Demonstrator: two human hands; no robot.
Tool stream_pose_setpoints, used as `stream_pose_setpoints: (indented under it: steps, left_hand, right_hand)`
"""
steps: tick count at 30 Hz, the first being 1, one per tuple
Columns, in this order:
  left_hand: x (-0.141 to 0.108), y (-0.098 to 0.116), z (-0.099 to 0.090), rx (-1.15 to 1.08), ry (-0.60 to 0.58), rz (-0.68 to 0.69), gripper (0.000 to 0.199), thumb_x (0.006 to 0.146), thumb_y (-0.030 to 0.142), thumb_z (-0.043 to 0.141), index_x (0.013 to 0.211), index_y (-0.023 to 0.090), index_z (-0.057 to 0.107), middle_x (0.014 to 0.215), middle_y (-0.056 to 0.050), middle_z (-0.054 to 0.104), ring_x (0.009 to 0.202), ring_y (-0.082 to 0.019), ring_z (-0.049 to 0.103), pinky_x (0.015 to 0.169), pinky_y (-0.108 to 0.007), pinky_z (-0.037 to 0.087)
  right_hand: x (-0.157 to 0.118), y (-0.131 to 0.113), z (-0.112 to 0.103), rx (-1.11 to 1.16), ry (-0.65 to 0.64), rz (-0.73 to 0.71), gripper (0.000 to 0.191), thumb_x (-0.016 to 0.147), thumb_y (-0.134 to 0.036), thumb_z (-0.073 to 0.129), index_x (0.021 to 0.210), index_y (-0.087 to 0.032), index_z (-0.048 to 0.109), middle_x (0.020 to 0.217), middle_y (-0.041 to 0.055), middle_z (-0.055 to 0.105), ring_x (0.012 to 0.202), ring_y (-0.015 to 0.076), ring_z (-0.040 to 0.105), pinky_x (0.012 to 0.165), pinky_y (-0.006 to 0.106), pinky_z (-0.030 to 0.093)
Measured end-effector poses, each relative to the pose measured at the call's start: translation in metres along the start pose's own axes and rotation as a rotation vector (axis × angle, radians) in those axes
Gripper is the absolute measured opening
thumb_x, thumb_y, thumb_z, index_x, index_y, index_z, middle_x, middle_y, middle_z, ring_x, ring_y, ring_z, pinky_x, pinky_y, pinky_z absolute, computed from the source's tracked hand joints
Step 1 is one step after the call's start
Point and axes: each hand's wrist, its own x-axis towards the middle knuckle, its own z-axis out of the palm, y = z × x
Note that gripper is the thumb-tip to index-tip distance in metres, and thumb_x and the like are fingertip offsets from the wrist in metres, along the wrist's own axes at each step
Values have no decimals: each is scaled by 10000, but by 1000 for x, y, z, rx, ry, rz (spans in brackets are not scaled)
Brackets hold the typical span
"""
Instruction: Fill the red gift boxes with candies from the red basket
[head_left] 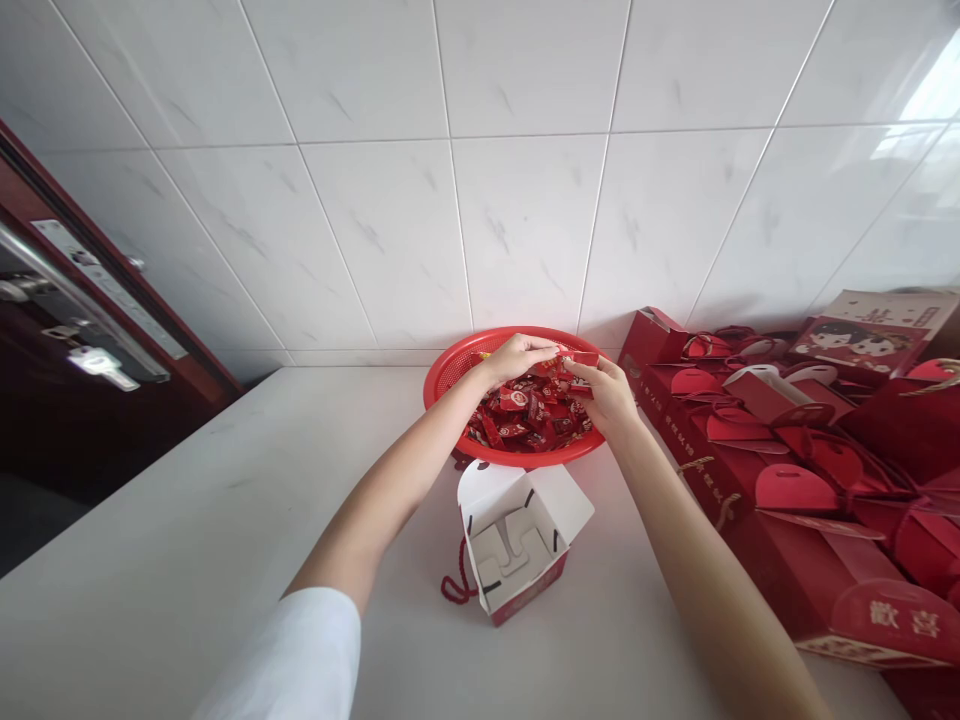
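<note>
1. Red-wrapped sweets (517, 415): in head view, heaped loosely inside red plastic basket (432, 388), toward back of white counter (225, 560), close to tiled wall (525, 230).
2. Red packet (585, 357): raised above the heap, between the two hands.
3. Right hand (609, 388): pinching red packet between thumb and fingers, over basket's right side.
4. Left hand (517, 358): reaching over basket, palm down, fingers bent toward the same packet; cannot tell whether gripping or only touching.
5. Small box (514, 545): standing open just in front of basket, red outside, white inside, flaps spread; red cord (456, 590) looped out at left.
6. Red gift boxes (795, 488): crowded along right side of counter, some lettered in gold.
7. Keys (103, 364): hanging at dark door (60, 420), far left.
</note>
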Motion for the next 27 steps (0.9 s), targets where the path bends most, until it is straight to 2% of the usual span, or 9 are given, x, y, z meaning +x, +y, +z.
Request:
stream_pose_setpoints:
  steps: [5,11,15,17,20,21,23,25,27]
  left_hand:
    - [-1,3,2,-13,5,30,291,799,401,765,942,151,804,1095,-91,772,1109,-246,663,1037,-389,471]
    - [-2,1,-3,14,30,32,390,765,490,779,899,124,787,857,-69,758,891,-212,677,875,-355,513]
    - [1,-2,-5,-20,46,28,384,724,436,822,940,125,766,902,-64,745,864,-179,661,861,-338,502]
    - [2,-3,-6,33,51,8,371,773,450,778,953,127,751,908,-69,737,833,-172,658,838,-338,506]
    - [4,-7,-12,241,58,-70,302,878,430,648,970,155,729,942,-66,737,849,-174,666,836,-321,513]
    - [4,-9,-15,311,54,-107,249,851,393,671,949,172,730,929,-52,738,849,-174,667,834,-308,511]
    - [3,-15,-21,424,18,-194,198,669,285,811,836,205,741,804,-8,725,786,-177,658,798,-280,503]
    - [1,-21,-25,511,-38,-285,309,434,153,887,693,219,734,636,26,667,680,-186,631,732,-278,495]
    - [0,-25,-28,581,-74,-355,389,306,78,889,630,220,728,559,34,620,630,-203,614,689,-292,490]
  right_hand:
    - [0,-1,1,21,-17,12,294,536,-278,889,729,-207,679,712,-1,709,684,189,687,608,310,582]
    - [0,-2,0,14,-16,11,267,570,-295,876,725,-192,685,724,20,714,705,209,704,622,335,595]
    - [0,-1,1,2,3,-1,253,599,-285,864,752,-198,683,688,12,703,718,215,709,614,331,591]
    - [0,0,1,-2,22,-9,247,607,-274,852,772,-200,685,673,7,696,699,213,706,596,326,586]
    - [0,0,2,0,58,-23,239,618,-262,831,797,-207,682,685,-1,698,675,203,698,575,319,579]
    - [0,0,2,4,70,-26,232,624,-261,822,799,-210,678,692,-3,700,676,200,697,575,319,581]
    - [0,0,2,15,85,-32,214,633,-262,805,789,-213,668,704,-7,698,687,196,695,585,322,588]
    - [0,0,3,26,90,-35,202,637,-270,797,772,-215,657,717,-6,697,708,195,695,600,328,598]
    - [0,-1,4,36,88,-37,200,632,-276,796,752,-216,649,734,-3,698,725,195,695,613,332,605]
